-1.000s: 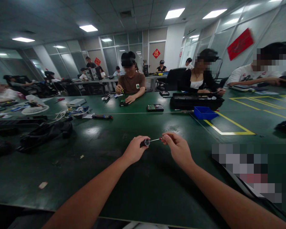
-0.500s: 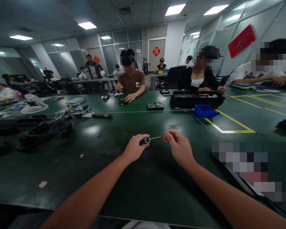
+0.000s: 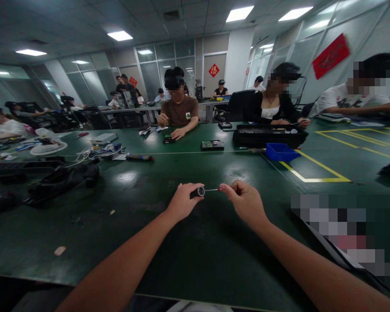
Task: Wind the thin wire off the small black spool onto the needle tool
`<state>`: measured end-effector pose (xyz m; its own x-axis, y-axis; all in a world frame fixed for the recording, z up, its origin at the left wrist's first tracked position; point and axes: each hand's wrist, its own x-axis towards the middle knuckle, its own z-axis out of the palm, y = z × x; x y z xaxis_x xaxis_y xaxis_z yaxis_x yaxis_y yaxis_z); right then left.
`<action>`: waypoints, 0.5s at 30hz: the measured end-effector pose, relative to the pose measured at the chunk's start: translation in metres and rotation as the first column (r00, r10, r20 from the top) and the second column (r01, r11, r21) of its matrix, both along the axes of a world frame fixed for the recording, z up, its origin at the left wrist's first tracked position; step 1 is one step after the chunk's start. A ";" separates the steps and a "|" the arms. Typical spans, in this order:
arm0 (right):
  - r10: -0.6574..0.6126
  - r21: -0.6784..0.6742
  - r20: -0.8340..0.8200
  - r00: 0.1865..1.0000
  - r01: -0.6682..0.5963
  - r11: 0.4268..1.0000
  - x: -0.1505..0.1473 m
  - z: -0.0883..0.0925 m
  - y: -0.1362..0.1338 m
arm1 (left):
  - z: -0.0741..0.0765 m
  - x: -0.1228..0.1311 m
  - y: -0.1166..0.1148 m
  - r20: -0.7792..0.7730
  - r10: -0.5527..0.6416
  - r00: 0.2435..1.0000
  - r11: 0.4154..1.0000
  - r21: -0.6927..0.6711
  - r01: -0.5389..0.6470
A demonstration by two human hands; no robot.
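My left hand (image 3: 183, 201) is closed round a small dark cylinder (image 3: 200, 191) with a pale ring at its open end, which faces me. It could be a flashlight head, but its kind is not certain. In my right hand (image 3: 247, 200) is a screwdriver (image 3: 211, 190), its red handle pinched between thumb and fingers. The thin metal shaft points left, and its tip meets the rim or inside of the cylinder; which one I cannot tell. Both hands are held above the green table (image 3: 195, 251).
A blue bin (image 3: 281, 152) stands before a long black casing (image 3: 269, 136). A circuit-board device (image 3: 212, 145) lies ahead. Cables (image 3: 107, 151) and a black bag-like object (image 3: 63, 177) are at left. Across the table a person (image 3: 178, 108) works; others sit at right.
The fingers of my right hand have shifted on the screwdriver handle, the thumb now lying further forward along it. My left hand and the cylinder stay almost in place.
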<state>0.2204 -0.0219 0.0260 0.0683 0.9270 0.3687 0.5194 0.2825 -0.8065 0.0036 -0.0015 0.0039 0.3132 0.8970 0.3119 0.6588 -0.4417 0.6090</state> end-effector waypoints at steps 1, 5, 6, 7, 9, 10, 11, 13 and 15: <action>0.027 0.004 -0.016 0.999 -0.027 1.000 0.000 0.000 0.000 | 0.000 0.000 0.000 0.001 0.001 1.000 1.000 0.003 -0.001; 0.131 0.029 -0.061 0.990 -0.129 0.991 0.000 0.000 -0.001 | 0.001 0.000 0.000 -0.003 -0.001 1.000 1.000 0.006 0.001; 0.145 0.023 -0.057 0.988 -0.144 0.989 -0.001 0.000 -0.002 | 0.002 0.000 0.000 -0.005 -0.002 1.000 1.000 0.005 0.002; 0.153 0.009 -0.050 0.987 -0.153 0.988 -0.001 0.001 -0.002 | 0.002 0.000 -0.001 -0.006 0.000 1.000 1.000 0.004 0.000; 0.152 -0.022 -0.036 0.988 -0.152 0.988 -0.003 0.002 -0.004 | 0.003 0.001 -0.001 -0.007 0.008 1.000 1.000 0.001 -0.008; 0.142 -0.039 -0.026 0.989 -0.143 0.989 -0.003 0.002 -0.004 | 0.003 0.001 -0.001 -0.008 0.011 1.000 1.000 0.000 -0.011; 0.130 -0.054 -0.016 0.991 -0.131 0.990 -0.004 0.002 -0.004 | 0.003 0.001 -0.002 -0.008 0.012 1.000 1.000 0.000 -0.012; 0.109 -0.071 -0.006 0.994 -0.110 0.991 -0.005 0.001 -0.004 | 0.004 0.001 -0.002 -0.011 0.004 1.000 1.000 -0.002 -0.004; 0.106 -0.064 -0.021 0.994 -0.107 0.992 -0.005 0.001 -0.003 | 0.005 0.001 -0.003 -0.013 -0.001 1.000 1.000 -0.007 0.001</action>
